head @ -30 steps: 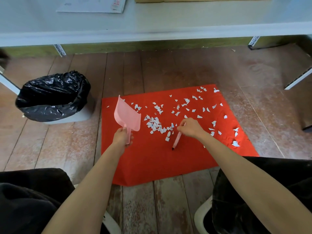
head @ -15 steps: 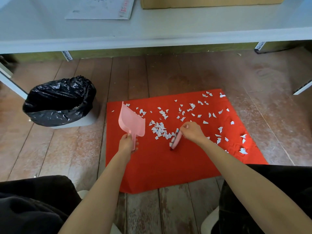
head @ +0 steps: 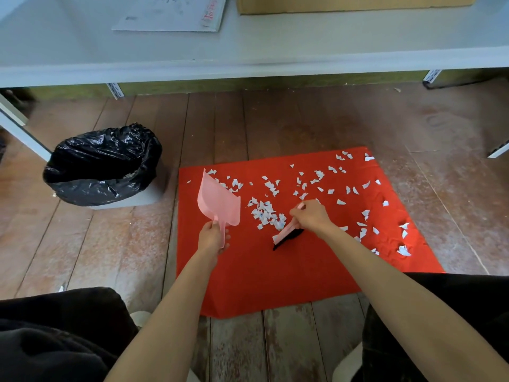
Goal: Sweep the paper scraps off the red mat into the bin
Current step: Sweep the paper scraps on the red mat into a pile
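A red mat (head: 275, 277) lies on the wooden floor, with several white paper scraps (head: 265, 213) strewn over its far half and piled near its middle. My left hand (head: 212, 238) grips the handle of a pink dustpan (head: 219, 202), tilted up on its edge at the mat's left side. My right hand (head: 311, 216) holds a small pink brush with black bristles (head: 287, 235), bristles down on the mat just right of the pile. A bin lined with a black bag (head: 102, 166) stands on the floor left of the mat.
A grey table (head: 248, 51) spans the far side, carrying papers (head: 170, 12) and a cardboard box (head: 352, 4). Its white leg (head: 22, 133) slants down beside the bin. My dark-clothed knees fill both lower corners.
The brush has shifted a little on the mat beside the scrap pile, its bristles now pointing toward me. The dustpan stays tilted at the left. The view has drifted down the floor.
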